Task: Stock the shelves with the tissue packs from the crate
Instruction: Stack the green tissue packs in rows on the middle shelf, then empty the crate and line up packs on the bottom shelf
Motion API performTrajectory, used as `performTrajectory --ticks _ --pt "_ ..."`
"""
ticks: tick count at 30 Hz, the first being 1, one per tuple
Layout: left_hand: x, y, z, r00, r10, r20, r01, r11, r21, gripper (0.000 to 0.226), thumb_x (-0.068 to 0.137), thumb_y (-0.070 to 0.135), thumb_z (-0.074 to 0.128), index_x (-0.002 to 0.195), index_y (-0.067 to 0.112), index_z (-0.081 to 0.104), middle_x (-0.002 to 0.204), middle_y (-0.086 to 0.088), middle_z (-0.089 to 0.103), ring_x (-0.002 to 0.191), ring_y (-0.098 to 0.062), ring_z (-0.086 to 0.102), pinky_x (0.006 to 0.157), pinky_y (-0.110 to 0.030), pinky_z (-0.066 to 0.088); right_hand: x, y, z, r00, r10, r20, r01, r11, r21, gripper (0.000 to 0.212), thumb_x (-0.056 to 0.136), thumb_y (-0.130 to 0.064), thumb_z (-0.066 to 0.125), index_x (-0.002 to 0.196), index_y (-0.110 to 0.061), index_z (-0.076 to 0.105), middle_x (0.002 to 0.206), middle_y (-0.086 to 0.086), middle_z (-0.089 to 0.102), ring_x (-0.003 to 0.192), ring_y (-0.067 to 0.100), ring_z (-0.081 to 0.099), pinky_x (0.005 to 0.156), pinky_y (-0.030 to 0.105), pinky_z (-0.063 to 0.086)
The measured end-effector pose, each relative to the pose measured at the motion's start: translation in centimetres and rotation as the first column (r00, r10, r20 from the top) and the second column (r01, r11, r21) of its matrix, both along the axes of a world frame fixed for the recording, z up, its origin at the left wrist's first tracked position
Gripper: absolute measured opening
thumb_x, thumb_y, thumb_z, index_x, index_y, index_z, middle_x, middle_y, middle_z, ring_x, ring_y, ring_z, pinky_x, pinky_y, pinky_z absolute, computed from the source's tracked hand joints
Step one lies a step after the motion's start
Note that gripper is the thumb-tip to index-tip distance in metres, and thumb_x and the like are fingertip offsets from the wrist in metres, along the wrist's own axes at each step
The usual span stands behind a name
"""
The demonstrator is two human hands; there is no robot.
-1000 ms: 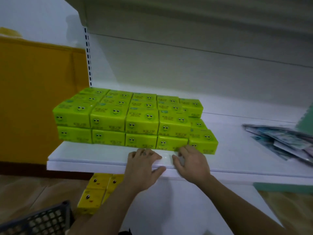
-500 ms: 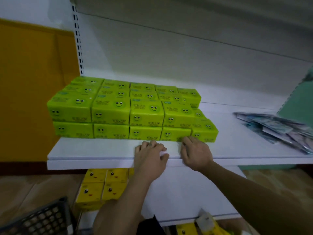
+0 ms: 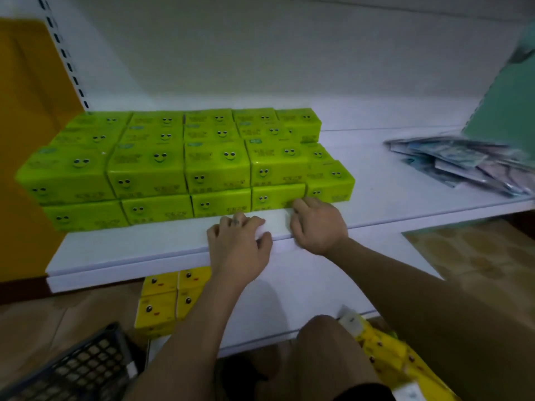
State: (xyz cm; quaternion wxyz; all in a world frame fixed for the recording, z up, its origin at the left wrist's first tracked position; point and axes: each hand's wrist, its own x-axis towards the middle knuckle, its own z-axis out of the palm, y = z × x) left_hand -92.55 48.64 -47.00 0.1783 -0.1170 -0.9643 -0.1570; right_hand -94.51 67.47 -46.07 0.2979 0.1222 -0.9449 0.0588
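Green tissue packs (image 3: pixel 185 166) with smiley faces stand in a two-layer block on the left part of the white shelf (image 3: pixel 130 250). My right hand (image 3: pixel 318 224) lies on the shelf front, its fingertips touching the front face of a bottom-row green pack (image 3: pixel 275 198). Beside it, my left hand (image 3: pixel 237 247) rests on the shelf's front edge with loosely bent fingers and holds nothing. A corner of the dark mesh crate (image 3: pixel 72 369) shows at the bottom left.
Yellow tissue packs (image 3: pixel 162 302) sit on the lower shelf under the green block, and more yellow packs (image 3: pixel 385 351) lie by my knee at the bottom right. Flat packets (image 3: pixel 463 160) are piled on the shelf's right side. An orange wall (image 3: pixel 26 111) borders the left.
The view has moved closer and tilted down, showing more of the lower shelf and crate. Both hands stay at the shelf front; the left fingers have bent a little more.
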Motion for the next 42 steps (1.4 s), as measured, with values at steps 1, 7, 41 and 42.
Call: performTrajectory --ticks 1,7,41,42 --pt "0.0 0.4 -0.1 0.999 0.031 -0.019 -0.031 0.999 -0.016 0.043 0.084 0.052 0.041 0.111 0.032 0.068 0.107 -0.002 0.061 0.101 -0.030 0.054 0.085 -0.041 0.036 -0.1 0.1 -0.2 1.000 0.009 -0.024 -0.009 1.000 -0.010 0.021 0.083 -0.030 0.044 0.081 -0.013 0.054 0.069 0.009 0.055 0.062 0.032 0.056 0.050 0.031 0.040" --pt "0.1 4.0 -0.2 0.974 0.214 -0.075 -0.217 0.976 -0.028 0.053 0.080 0.058 0.039 0.093 0.015 0.066 0.095 -0.013 0.061 0.090 -0.036 0.056 0.083 -0.047 0.043 -0.9 0.8 -1.2 0.993 0.032 -0.115 -0.044 0.994 -0.100 0.024 0.081 -0.030 0.045 0.073 -0.012 0.057 0.064 0.009 0.055 0.058 0.031 0.055 0.049 0.030 0.037" --pt "-1.1 6.3 -1.3 0.930 0.190 -0.313 -0.249 0.955 -0.159 0.021 0.084 0.026 0.039 0.081 0.008 0.049 0.081 -0.016 0.048 0.077 -0.032 0.047 0.071 -0.043 0.032 -0.7 0.5 -0.2 0.995 -0.085 -0.048 0.069 0.958 -0.279 0.026 0.077 -0.033 0.047 0.062 -0.014 0.057 0.059 0.008 0.055 0.049 0.031 0.052 0.045 0.028 0.031" --pt "-1.0 6.2 -1.2 0.933 0.189 -0.305 -0.245 0.957 -0.158 0.022 0.085 0.026 0.039 0.081 0.008 0.050 0.082 -0.016 0.049 0.077 -0.032 0.047 0.071 -0.043 0.032 -0.6 0.5 -0.2 0.995 -0.088 -0.040 0.074 0.960 -0.268 0.024 0.077 -0.031 0.048 0.062 -0.014 0.056 0.059 0.008 0.054 0.050 0.031 0.052 0.047 0.028 0.029"
